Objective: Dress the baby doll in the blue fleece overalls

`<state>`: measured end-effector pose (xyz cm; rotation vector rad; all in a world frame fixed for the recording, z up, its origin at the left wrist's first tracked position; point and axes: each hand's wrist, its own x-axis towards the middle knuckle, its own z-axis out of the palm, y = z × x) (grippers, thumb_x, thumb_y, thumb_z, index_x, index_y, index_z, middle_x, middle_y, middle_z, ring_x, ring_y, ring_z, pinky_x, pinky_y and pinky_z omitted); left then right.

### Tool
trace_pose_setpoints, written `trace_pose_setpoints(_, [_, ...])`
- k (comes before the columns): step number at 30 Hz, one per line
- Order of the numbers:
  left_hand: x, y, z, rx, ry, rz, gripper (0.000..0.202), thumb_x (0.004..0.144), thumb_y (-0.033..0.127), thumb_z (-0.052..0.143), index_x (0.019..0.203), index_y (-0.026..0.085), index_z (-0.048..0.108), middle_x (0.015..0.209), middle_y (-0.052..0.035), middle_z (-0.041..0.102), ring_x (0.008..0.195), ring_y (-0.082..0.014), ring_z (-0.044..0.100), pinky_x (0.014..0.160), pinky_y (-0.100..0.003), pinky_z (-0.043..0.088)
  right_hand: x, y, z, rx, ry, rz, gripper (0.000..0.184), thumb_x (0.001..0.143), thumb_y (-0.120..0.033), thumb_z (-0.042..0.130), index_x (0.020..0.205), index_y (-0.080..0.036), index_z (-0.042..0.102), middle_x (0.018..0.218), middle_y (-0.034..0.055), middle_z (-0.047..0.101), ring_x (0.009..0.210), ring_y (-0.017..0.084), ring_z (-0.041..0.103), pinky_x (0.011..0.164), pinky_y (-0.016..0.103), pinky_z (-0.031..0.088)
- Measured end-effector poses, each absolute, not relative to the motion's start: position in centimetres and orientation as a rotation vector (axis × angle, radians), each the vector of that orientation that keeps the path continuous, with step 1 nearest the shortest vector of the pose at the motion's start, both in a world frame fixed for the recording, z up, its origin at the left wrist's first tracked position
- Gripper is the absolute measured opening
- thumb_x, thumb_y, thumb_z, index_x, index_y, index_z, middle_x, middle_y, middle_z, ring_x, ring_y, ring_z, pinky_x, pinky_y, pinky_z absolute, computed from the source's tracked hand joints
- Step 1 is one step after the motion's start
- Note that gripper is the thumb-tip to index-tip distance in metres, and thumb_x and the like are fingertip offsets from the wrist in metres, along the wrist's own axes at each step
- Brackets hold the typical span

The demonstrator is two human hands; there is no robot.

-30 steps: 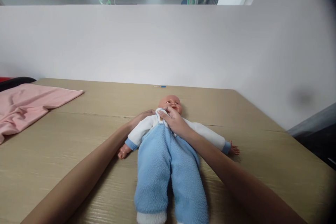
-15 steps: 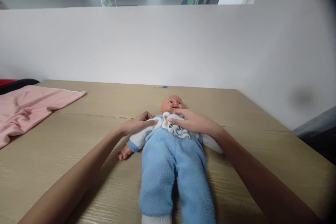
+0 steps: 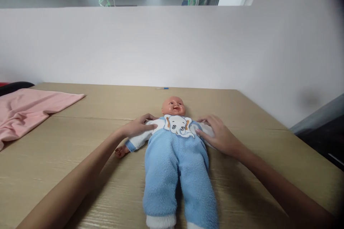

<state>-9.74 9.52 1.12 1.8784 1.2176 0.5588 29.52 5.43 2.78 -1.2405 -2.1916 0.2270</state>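
Note:
A baby doll lies on its back, head away from me, in a fleecy light-blue and white suit. An elephant face decorates its chest. My left hand is closed around the doll's upper arm at the shoulder, thumb in front and fingers curling behind. On the other side, my right hand wraps the opposite upper arm, its thumb at the edge of the chest. That sleeve is partly hidden by my hand. One bare doll hand shows beyond the left cuff.
The doll rests on a wooden table. A pink cloth lies at the left, near a dark rounded edge. A thin blue-and-white stick-like item lies at the back, before a white partition. Dark objects stand at the right.
My right hand has moved right, off the doll's chest to its upper arm, uncovering the elephant face. My left hand stays at the other shoulder. The doll's head now faces more squarely up.

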Motion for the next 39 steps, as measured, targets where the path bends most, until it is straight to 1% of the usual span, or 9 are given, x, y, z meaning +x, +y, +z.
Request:
trace_pose_setpoints(4, [-7.8,8.2,3.3,2.142,1.343,0.739,0.038,0.098,0.042,0.062,0.131,0.024,0.065,0.142,-0.0097,0.069,0.139,-0.0333,0.057,0.118,-0.053,0.049,35.7,2.1,0.8,-1.309,-2.220,0.249,0.057,0.093,-0.056,0.077,0.140,-0.027,0.064,0.141,0.0145,0.071,0.130,0.043,0.065,0.113,0.061,0.052])
trace_pose_setpoints(7, [-3.9,6.7,5.5,2.348,1.256,0.977,0.025,0.103,0.029,0.055,0.125,0.025,0.065,0.133,-0.0079,0.071,0.133,-0.0299,0.057,0.118,-0.051,0.048,38.5,0.4,-0.1,-1.419,-2.144,0.405,0.058,0.090,-0.055,0.080,0.140,-0.029,0.067,0.137,0.0135,0.074,0.124,0.044,0.070,0.104,0.059,0.060])
trace_pose_setpoints(13, [4.7,6.5,6.0,2.705,1.079,0.735,0.024,0.108,0.038,0.061,0.122,0.019,0.067,0.131,-0.0145,0.072,0.128,-0.0341,0.061,0.119,-0.054,0.046,38.3,0.6,0.5,-1.386,-1.702,0.657,0.058,0.077,-0.057,0.093,0.121,-0.028,0.070,0.117,0.0097,0.079,0.106,0.035,0.076,0.095,0.047,0.064])
trace_pose_setpoints(17, [6.4,7.7,4.5,2.699,1.123,0.734,0.020,0.110,0.037,0.060,0.111,0.019,0.069,0.118,-0.0129,0.077,0.117,-0.0337,0.067,0.106,-0.052,0.050,36.4,2.1,1.6,-1.228,-1.501,0.847,0.067,0.071,-0.057,0.098,0.122,-0.028,0.066,0.124,0.0082,0.074,0.118,0.031,0.071,0.105,0.042,0.062])
trace_pose_setpoints(21, [5.9,7.3,4.3,2.589,0.880,0.913,0.017,0.110,0.032,0.055,0.112,0.022,0.068,0.115,-0.0097,0.075,0.110,-0.0277,0.069,0.097,-0.042,0.052,33.6,4.5,2.4,-1.066,-1.371,0.965,0.064,0.074,-0.054,0.096,0.120,-0.029,0.060,0.132,0.0051,0.069,0.135,0.027,0.063,0.121,0.041,0.051])
trace_pose_setpoints(28, [4.9,5.3,4.7,2.360,0.758,1.281,0.011,0.100,0.033,0.066,0.107,0.025,0.064,0.107,-0.0064,0.077,0.102,-0.0243,0.071,0.095,-0.039,0.054,28.2,5.5,2.2,-1.002,-1.803,0.722,0.044,0.083,-0.033,0.082,0.124,-0.028,0.067,0.115,0.0062,0.065,0.101,0.025,0.065,0.091,0.039,0.058])
trace_pose_setpoints(32, [5.0,5.3,4.9,2.160,0.726,1.382,0.012,0.096,0.032,0.069,0.100,0.023,0.064,0.097,-0.0039,0.074,0.090,-0.0203,0.069,0.085,-0.034,0.054,27.8,3.1,2.5,-0.900,-2.039,0.592,0.031,0.086,-0.019,0.071,0.116,-0.027,0.073,0.128,0.0102,0.060,0.119,0.029,0.061,0.105,0.045,0.053])
trace_pose_setpoints(36, [5.4,6.4,4.8,1.996,0.821,1.195,0.021,0.095,0.040,0.070,0.095,0.020,0.066,0.092,-0.0029,0.071,0.086,-0.0189,0.064,0.080,-0.033,0.049,28.4,1.3,2.6,-0.866,-2.009,0.741,0.018,0.098,-0.034,0.069,0.114,-0.028,0.075,0.135,0.0097,0.061,0.137,0.033,0.055,0.124,0.052,0.041])
trace_pose_setpoints(39, [5.5,7.1,4.4,2.075,0.960,1.038,0.032,0.096,0.050,0.068,0.090,0.020,0.064,0.082,-0.0005,0.065,0.076,-0.0177,0.056,0.072,-0.033,0.042,28.2,1.1,1.8,-0.916,-1.713,1.006,0.020,0.102,-0.047,0.066,0.108,-0.028,0.070,0.124,0.0074,0.067,0.132,0.031,0.061,0.122,0.050,0.045])
